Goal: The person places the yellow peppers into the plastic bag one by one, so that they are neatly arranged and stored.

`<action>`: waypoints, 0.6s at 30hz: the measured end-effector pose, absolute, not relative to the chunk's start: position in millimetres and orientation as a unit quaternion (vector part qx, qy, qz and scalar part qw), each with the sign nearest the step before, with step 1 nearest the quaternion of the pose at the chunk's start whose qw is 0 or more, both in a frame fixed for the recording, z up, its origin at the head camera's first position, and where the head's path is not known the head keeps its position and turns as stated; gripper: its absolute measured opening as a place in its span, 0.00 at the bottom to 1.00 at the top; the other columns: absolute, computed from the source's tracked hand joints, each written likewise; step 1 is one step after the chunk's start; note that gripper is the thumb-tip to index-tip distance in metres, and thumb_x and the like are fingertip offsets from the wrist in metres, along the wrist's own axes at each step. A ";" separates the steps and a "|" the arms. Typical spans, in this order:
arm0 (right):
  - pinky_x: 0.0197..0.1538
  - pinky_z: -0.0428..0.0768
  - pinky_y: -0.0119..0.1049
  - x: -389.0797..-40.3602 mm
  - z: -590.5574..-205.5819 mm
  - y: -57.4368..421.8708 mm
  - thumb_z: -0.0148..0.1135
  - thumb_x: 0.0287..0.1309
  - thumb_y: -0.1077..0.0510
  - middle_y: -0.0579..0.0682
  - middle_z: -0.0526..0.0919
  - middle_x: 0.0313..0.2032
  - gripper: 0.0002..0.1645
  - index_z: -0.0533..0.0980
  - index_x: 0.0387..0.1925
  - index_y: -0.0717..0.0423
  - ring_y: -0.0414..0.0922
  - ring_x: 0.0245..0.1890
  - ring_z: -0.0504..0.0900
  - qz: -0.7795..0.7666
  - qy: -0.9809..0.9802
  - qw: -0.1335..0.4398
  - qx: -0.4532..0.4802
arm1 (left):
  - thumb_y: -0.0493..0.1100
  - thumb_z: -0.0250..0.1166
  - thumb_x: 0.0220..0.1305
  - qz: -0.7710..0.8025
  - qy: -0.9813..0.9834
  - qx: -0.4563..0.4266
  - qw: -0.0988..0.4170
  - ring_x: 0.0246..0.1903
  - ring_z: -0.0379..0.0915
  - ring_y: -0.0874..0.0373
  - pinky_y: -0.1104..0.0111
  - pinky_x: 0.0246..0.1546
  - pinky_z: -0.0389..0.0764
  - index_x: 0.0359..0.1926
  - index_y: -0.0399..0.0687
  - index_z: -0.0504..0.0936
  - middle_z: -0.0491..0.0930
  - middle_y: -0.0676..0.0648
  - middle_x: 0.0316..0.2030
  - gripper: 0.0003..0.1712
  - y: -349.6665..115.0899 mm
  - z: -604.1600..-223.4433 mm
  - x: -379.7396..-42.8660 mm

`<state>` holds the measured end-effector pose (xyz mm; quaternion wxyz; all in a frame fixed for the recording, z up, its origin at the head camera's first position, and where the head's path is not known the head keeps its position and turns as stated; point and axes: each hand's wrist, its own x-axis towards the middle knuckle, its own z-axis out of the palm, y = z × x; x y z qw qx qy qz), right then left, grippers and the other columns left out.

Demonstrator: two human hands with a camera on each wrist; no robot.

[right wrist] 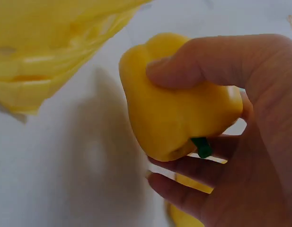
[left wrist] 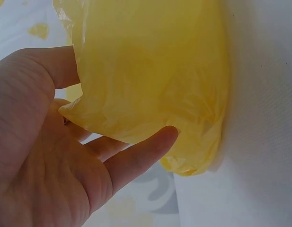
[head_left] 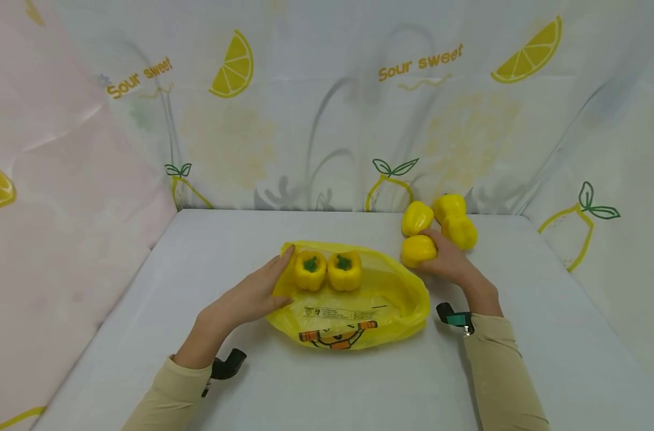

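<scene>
A yellow plastic bag (head_left: 391, 335) lies with its mouth spread wide, and two yellow bell peppers (head_left: 345, 272) with green stems sit side by side in it. My left hand (head_left: 254, 293) holds the bag at its left edge, the thumb over the rim and the fingers along the outside; in the left wrist view the bag wall (left wrist: 150, 85) passes between them. To the right of the bag, my right hand (head_left: 447, 260) grips another yellow bell pepper (right wrist: 179, 109). Its thumb lies across the side, and the green stem points toward the palm.
Behind the right hand, three more yellow peppers are grouped at the table's back right: one pepper (head_left: 417, 218) on the left, another pepper (head_left: 450, 206) at the back and a third pepper (head_left: 460, 233) before it. A printed curtain (head_left: 305, 120) stands behind the white table (head_left: 359, 389).
</scene>
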<state>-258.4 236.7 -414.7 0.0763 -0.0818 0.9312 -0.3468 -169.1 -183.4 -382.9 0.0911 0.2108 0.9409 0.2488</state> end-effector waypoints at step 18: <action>0.54 0.77 0.48 -216.5 -337.5 216.1 0.71 0.56 0.49 0.63 0.69 0.61 0.50 0.52 0.71 0.51 0.57 0.56 0.72 -0.387 0.912 0.014 -0.132 | 0.47 0.65 0.67 0.253 0.941 0.208 0.091 0.77 0.46 0.38 0.43 0.74 0.56 0.80 0.55 0.35 0.45 0.39 0.79 0.55 -184.0 -382.8 -168.1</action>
